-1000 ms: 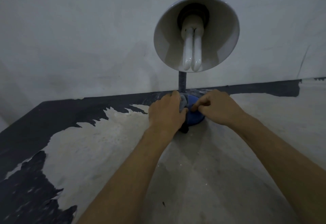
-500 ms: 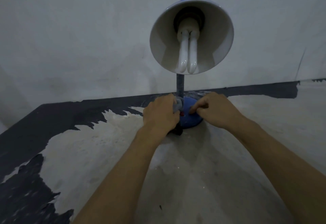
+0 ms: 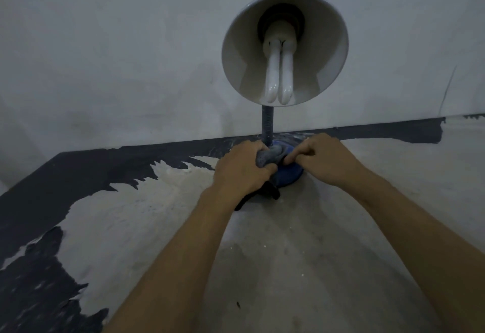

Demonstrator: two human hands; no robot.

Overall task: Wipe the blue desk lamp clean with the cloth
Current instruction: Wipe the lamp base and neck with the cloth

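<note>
The blue desk lamp stands against the wall, its white-lined shade (image 3: 322, 51) tilted toward me with a twin-tube bulb (image 3: 278, 75) inside. A ribbed blue neck (image 3: 267, 125) rises from the round blue base (image 3: 290, 174). My left hand (image 3: 242, 167) grips a bunched grey-blue cloth (image 3: 270, 156) against the base, right at the foot of the neck. A dark end of the cloth hangs below that hand. My right hand (image 3: 322, 159) rests on the right side of the base, fingers curled over its top and touching the cloth.
The lamp sits on a worn tabletop (image 3: 275, 254) with dark paint peeled away to pale patches (image 3: 110, 217). A grey wall (image 3: 118, 57) rises directly behind the lamp. The table's left edge runs diagonally at the far left.
My left hand has pushed the cloth up over the top of the base toward the neck; more cloth shows between my hands. My right hand stays on the base.
</note>
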